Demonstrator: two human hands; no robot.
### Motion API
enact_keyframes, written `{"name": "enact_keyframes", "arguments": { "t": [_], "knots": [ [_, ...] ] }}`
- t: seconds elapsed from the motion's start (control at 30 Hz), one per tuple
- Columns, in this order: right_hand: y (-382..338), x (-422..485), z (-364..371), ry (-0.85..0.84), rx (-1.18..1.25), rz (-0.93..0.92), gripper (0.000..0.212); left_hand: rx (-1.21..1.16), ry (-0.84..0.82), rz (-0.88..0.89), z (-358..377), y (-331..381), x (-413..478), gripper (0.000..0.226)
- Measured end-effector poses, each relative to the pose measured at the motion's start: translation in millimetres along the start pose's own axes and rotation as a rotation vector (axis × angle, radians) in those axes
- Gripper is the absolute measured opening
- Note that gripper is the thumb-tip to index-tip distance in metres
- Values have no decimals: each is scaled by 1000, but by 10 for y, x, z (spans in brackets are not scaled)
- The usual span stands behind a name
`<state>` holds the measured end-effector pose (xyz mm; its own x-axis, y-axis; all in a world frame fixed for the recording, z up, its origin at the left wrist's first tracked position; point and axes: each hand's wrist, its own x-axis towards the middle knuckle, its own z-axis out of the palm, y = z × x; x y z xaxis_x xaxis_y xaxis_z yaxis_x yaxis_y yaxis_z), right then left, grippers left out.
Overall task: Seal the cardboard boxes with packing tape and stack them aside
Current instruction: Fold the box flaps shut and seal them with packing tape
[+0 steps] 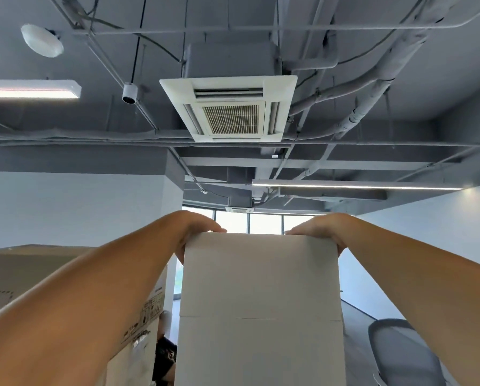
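A plain pale cardboard box [259,302] is held up high in front of me, its broad side facing the camera. My left hand [197,229] grips its upper left corner, fingers curled over the top edge. My right hand [319,228] grips the upper right corner the same way. Both forearms reach upward from the bottom corners of the view. No tape or tape roll is in view.
A large printed cardboard box [24,263] stands at the left, partly behind my left arm. A grey chair back [403,352] is at the lower right. A person sits low behind the boxes. Overhead are an air-conditioning unit [229,108], pipes and light strips.
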<state>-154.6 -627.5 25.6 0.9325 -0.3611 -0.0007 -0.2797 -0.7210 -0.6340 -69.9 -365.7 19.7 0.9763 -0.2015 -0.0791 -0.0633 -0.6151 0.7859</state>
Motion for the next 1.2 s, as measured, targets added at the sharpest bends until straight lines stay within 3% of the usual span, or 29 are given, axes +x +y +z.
{"name": "enact_keyframes", "arguments": {
  "t": [0.13, 0.3, 0.47, 0.67, 0.93, 1.2],
  "knots": [
    [61, -57, 23, 121, 44, -73, 49, -63, 59, 80, 35, -54, -102, 43],
    [129, -187, 66, 328, 49, -165, 67, -222, 167, 224, 54, -169, -264, 41],
    [226, -501, 220, 490, 23, -335, 62, -281, 373, 435, 108, -335, -461, 75],
    [379, -1207, 692, 649, 66, -381, 72, -290, 497, 583, 185, -867, -1028, 82],
    [536, -2312, 1527, 732, 89, -434, 72, -293, 528, 634, 243, -1892, -1846, 87],
    [905, -2923, 2500, 677, 114, -408, 65, -377, 474, 552, 610, -3040, -2313, 89]
  ]
}}
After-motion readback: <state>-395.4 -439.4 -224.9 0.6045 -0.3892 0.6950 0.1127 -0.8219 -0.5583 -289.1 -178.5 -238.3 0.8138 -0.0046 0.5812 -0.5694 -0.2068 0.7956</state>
